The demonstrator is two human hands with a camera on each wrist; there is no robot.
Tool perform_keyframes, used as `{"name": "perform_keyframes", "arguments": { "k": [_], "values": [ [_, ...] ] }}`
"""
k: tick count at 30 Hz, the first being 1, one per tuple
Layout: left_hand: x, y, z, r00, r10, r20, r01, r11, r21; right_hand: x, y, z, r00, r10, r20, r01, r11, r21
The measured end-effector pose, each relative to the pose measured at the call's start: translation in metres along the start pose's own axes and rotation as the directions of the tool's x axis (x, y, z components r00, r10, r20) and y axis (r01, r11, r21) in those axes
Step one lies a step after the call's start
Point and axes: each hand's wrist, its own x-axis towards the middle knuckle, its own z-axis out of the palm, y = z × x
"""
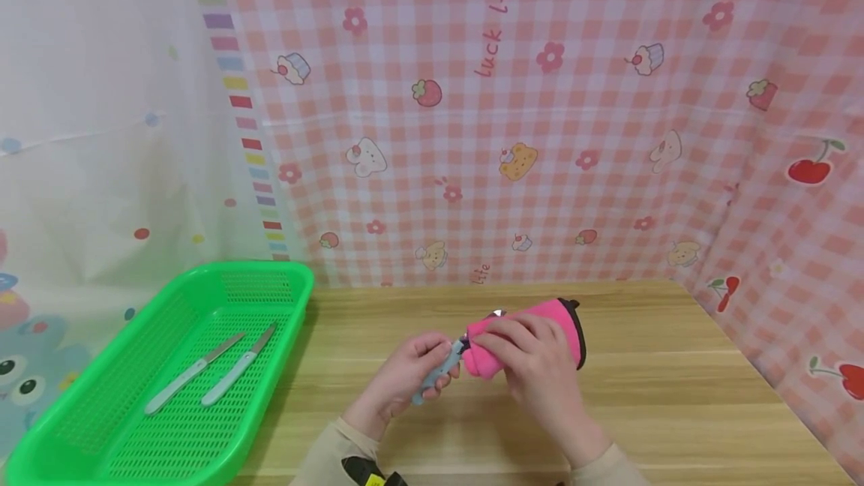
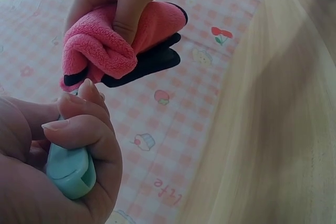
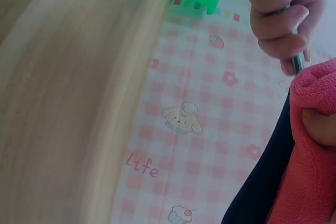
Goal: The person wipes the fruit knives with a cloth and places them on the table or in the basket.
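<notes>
My left hand (image 1: pixel 412 370) grips the light-blue handle of a knife (image 1: pixel 439 372), its fingers curled round it. In the left wrist view the butt of the handle (image 2: pixel 71 171) shows below the fingers. A pink plush cloth (image 1: pixel 559 315) with black edging is folded over the blade, and a shiny metal tip shows at its upper edge. My right hand (image 1: pixel 540 362) holds the cloth around the blade. The right wrist view shows the thumb (image 3: pixel 317 127) pressing into the cloth. Most of the blade is hidden.
To the left stands a green plastic basket (image 1: pixel 270 396) with perforated sides. Two knives with pale handles (image 1: pixel 182 387) (image 1: pixel 232 377) lie in it. Beneath the hands is a wooden table (image 1: pixel 648 411). A pink checked curtain (image 1: pixel 472 133) hangs behind it.
</notes>
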Motion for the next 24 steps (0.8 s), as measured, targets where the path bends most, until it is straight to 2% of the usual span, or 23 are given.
{"name": "perform_keyframes", "arguments": {
  "k": [9,13,19,24],
  "values": [
    [-0.002,0.0,0.0,1.0,-0.016,-0.002,0.016,1.0,0.005,0.001,0.012,-0.008,0.995,0.099,-0.007,-0.099,0.995,0.002],
    [-0.003,0.0,0.0,1.0,-0.018,-0.001,0.018,1.0,0.004,0.001,0.017,-0.011,0.993,0.108,-0.04,-0.109,0.994,-0.004],
    [-0.003,0.0,-0.001,1.0,-0.024,0.008,0.024,1.0,0.013,-0.003,0.023,-0.014,0.99,0.132,-0.044,-0.133,0.991,-0.008],
    [-0.004,0.001,-0.003,0.999,-0.034,0.015,0.033,0.999,0.024,-0.007,0.027,-0.017,0.987,0.135,-0.088,-0.135,0.991,0.005]
  ]
}}
